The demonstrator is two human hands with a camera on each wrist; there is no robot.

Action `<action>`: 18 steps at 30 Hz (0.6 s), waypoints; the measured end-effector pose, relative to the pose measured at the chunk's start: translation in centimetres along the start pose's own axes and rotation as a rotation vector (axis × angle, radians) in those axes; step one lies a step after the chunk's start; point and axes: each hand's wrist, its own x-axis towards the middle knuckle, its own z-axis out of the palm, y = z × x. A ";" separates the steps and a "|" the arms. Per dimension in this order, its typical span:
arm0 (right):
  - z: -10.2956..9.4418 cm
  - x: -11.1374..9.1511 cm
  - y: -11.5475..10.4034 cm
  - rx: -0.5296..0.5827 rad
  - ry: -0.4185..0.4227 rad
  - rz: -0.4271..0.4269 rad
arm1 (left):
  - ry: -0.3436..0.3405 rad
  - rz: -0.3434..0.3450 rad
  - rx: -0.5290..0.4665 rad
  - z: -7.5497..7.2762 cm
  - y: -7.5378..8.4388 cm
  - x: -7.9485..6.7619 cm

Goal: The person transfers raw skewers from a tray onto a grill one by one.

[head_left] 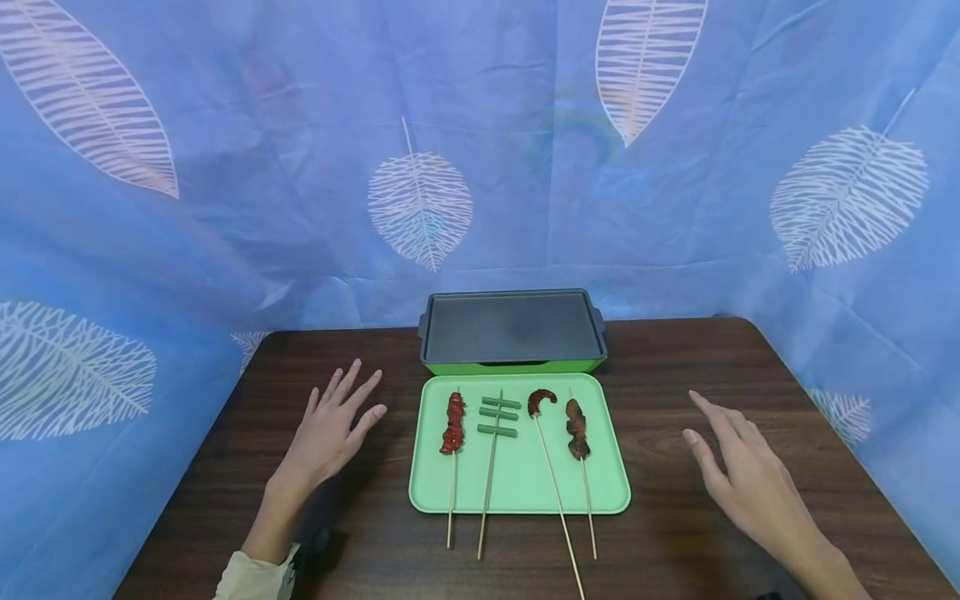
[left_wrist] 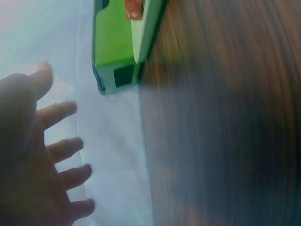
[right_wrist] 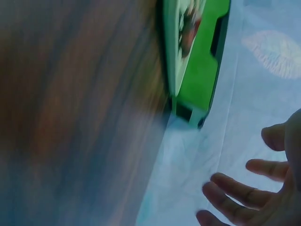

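Note:
My left hand (head_left: 327,433) is spread over the table to the left of the green tray (head_left: 525,492), holding nothing. On the other side, my right hand (head_left: 753,483) hovers with fingers extended, apart from the tray. Four-sided and shallow, the tray carries several skewers: a red meat skewer (head_left: 453,423), a skewer of green bean pieces (head_left: 498,432), a curled dark red skewer (head_left: 542,402) and a brown meat skewer (head_left: 577,429). Their sticks stick out past the tray's front edge. Both wrist views show the hands' fingers apart with nothing between them.
Directly behind the tray stands a grill (head_left: 517,329) with a dark flat plate and a green base (left_wrist: 115,37). The dark wooden table (head_left: 675,358) reaches back to a blue curtain (head_left: 510,208) with white leaf prints.

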 end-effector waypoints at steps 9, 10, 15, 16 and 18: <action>1.2 -2.0 -2.5 0.259 -0.162 0.158 | -0.131 0.037 -0.140 1.3 1.0 0.1; 1.4 -2.2 -2.7 0.306 -0.187 0.184 | -0.146 0.036 -0.150 1.4 1.2 0.1; 2.5 -3.1 -3.9 0.589 -0.331 0.306 | -0.212 0.033 -0.186 2.0 1.7 0.2; 2.7 -3.3 -3.9 0.648 -0.363 0.315 | -0.228 0.027 -0.188 2.1 1.7 0.2; 3.1 -3.5 -3.9 0.771 -0.427 0.313 | -0.256 0.021 -0.192 2.3 1.7 0.2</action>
